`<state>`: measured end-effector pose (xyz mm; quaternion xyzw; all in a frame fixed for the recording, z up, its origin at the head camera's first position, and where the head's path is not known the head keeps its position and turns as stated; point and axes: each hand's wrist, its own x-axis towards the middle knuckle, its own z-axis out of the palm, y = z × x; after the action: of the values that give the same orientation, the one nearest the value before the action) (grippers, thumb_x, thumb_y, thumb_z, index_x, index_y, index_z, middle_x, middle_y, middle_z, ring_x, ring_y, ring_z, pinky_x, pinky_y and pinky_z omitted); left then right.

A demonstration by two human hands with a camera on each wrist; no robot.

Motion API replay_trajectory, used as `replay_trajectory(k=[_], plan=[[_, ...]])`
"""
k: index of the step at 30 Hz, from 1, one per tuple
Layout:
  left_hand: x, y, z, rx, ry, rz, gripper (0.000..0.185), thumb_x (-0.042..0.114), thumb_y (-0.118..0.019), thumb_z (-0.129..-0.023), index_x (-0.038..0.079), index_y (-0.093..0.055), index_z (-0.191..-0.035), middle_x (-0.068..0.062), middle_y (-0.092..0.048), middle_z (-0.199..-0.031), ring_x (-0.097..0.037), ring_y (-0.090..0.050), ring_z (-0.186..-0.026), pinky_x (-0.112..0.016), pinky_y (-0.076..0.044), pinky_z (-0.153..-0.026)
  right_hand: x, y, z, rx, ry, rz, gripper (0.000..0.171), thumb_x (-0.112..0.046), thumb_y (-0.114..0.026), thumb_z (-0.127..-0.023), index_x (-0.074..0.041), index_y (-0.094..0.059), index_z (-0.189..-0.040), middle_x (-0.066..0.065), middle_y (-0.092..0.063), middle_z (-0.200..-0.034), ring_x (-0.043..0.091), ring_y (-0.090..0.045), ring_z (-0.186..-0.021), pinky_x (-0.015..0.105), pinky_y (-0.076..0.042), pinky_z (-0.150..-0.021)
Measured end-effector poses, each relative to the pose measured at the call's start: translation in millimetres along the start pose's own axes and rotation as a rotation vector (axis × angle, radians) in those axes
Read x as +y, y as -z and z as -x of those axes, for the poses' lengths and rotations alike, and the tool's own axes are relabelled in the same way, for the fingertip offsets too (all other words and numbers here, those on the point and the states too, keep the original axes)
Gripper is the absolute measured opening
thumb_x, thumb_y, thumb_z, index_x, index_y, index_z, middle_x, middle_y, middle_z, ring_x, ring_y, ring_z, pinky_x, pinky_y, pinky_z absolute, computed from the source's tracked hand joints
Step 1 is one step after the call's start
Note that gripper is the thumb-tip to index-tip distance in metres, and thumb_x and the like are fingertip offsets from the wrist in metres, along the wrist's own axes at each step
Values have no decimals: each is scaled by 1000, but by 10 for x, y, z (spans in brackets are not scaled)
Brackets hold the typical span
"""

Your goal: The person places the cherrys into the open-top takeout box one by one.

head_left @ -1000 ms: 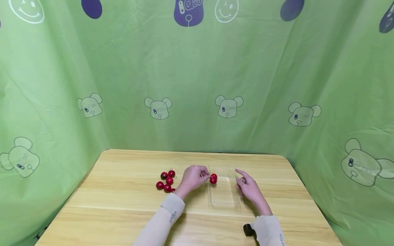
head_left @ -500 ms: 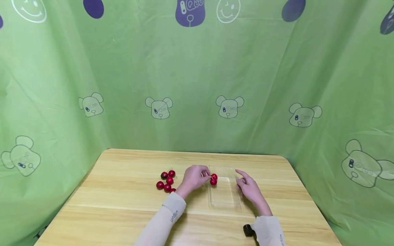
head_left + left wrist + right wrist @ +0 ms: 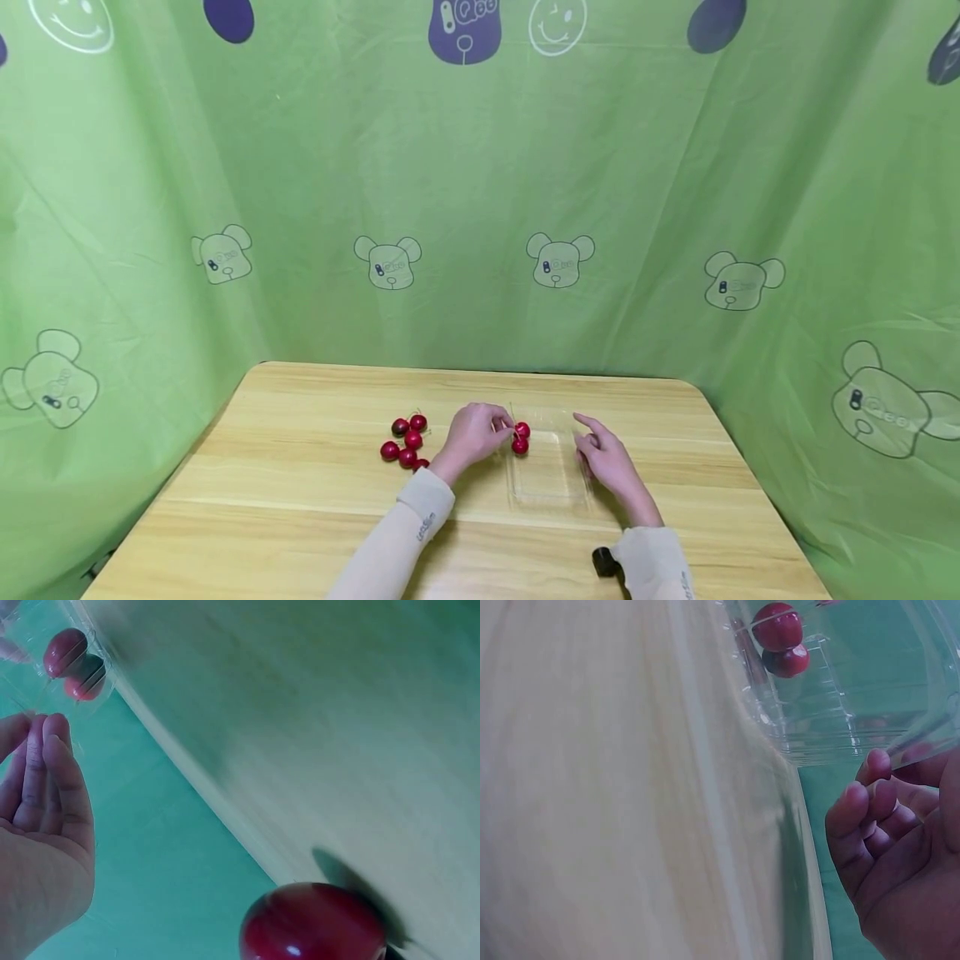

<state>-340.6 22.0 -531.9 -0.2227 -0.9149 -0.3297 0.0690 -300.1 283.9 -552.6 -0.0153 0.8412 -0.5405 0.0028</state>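
Two red cherries (image 3: 521,439) sit close together at the left side of a clear plastic container (image 3: 549,498). My left hand (image 3: 474,429) reaches over that side, its thumb and fingertips together beside the cherries. In the left wrist view a thin stem, faint there, runs from the fingertips (image 3: 54,724) toward the two cherries (image 3: 75,664), so the hand pinches it. At the container's right side my right hand (image 3: 606,454) has its index finger stretched forward. Curled fingertips (image 3: 877,761) of that hand grip the plastic rim in the right wrist view; part of the grip is hidden.
Several loose cherries (image 3: 407,458) with stems lie on the wooden table (image 3: 300,483) left of my left forearm, one partly hidden by it. A small black object (image 3: 603,562) is at the right cuff. Green curtains (image 3: 480,325) surround the table's back and sides.
The nearer cherry in the container has shifted slightly toward the front, away from the other one. My hands have hardly moved.
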Motion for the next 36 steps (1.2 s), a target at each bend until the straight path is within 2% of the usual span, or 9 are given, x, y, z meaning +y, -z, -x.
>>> replay_trajectory(k=[7, 12, 26, 36], plan=[[-6, 2, 9, -9, 20, 49, 4, 22, -77, -92, 20, -80, -94, 11, -67, -75, -1, -53, -60, -19, -46, -63, -12, 2, 2, 3, -2, 22, 50, -12, -50, -108, -7, -40, -157, 21, -63, -79, 17, -52, -50, 25, -41, -45], [-2, -3, 20, -18, 30, 84, 4, 19, -77, -92, 18, -79, -95, 10, -67, -77, -1, -55, -65, -18, -48, -63, -14, -2, 9, 1, 0, 26, 50, -12, -50, -109, -7, -39, -157, 20, -63, -79, 16, -52, -49, 25, -42, -45], [-18, -10, 44, -18, 34, 88, 7, 21, -76, -94, 18, -78, -100, 9, -66, -76, -2, -54, -63, -18, -47, -60, -26, -2, 16, -2, 1, 29, 50, -12, -50, -108, -6, -40, -157, 20, -62, -78, 15, -51, -48, 24, -41, -44], [-72, 113, 82, 55, 49, 95, 11, 20, -75, -96, 17, -78, -106, 5, -72, -81, -4, -60, -70, -21, -51, -67, -21, 15, 13, -5, 3, 34, 50, -12, -50, -109, -6, -39, -157, 21, -63, -79, 15, -52, -49, 25, -42, -45]])
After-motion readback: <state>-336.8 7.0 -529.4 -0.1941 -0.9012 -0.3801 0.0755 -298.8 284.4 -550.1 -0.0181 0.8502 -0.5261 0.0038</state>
